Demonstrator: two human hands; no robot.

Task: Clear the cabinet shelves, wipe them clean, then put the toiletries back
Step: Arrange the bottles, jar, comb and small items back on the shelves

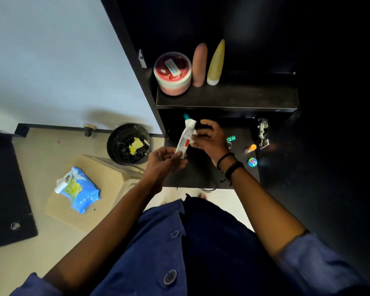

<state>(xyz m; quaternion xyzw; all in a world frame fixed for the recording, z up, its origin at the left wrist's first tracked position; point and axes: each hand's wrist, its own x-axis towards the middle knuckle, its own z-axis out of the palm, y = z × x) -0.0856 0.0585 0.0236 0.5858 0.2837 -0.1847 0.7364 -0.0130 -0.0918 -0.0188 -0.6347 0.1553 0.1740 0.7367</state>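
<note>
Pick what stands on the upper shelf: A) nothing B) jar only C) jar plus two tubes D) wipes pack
C: the jar, a peach tube and a yellow tube stand side by side on the upper shelf.

A home room: dark cabinet (226, 99) with toiletries, waste bin (127, 144).
</note>
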